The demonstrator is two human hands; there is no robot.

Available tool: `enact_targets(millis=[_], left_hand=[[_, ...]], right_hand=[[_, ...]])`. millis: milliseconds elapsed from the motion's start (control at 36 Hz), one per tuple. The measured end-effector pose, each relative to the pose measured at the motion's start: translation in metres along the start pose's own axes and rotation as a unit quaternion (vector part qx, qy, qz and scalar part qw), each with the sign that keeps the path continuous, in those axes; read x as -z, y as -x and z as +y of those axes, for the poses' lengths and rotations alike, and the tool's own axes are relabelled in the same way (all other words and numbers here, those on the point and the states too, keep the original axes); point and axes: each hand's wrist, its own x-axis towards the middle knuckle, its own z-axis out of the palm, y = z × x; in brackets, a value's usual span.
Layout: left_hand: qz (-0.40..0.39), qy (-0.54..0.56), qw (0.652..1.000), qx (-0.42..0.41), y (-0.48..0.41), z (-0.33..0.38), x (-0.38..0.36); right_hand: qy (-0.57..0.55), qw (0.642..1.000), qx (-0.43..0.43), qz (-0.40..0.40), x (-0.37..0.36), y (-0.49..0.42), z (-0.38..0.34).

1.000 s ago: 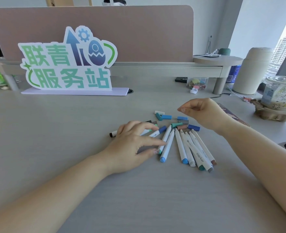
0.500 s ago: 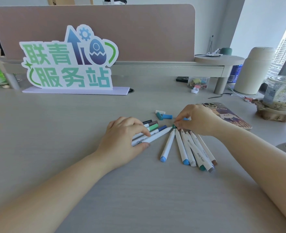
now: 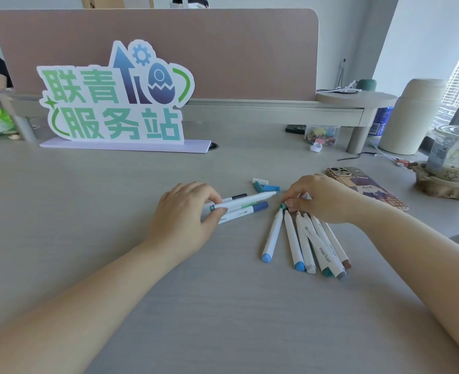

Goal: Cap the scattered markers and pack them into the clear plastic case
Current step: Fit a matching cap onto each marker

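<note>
Near right: fan of white-barrelled markers on desk, far tips bare. My left hand grips one white teal-banded marker; right hand pinches a small teal cap. Risk: a loose pinch lets the cap slip among the loose blue caps beyond. Clear plastic case not in view.

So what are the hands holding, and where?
The left hand pinches a white marker near its teal-banded end. The right hand pinches a small teal cap between its fingertips.
</note>
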Motion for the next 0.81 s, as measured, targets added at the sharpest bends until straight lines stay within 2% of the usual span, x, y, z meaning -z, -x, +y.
enact_targets(millis=[278,611,806], left_hand=[[0.024,0.069,0.997,0.027,0.001,0.006,0.006],[0.056,0.109,0.992,0.036,0.001,0.008,0.009],[0.060,0.132,0.989,0.041,0.000,0.005,0.008]], right_hand=[[-0.037,0.999,-0.004,0.015,-0.005,0.001,-0.001],[-0.067,0.998,-0.002,-0.010,-0.001,0.005,-0.003],[-0.158,0.985,-0.016,0.070,0.000,0.003,-0.011]])
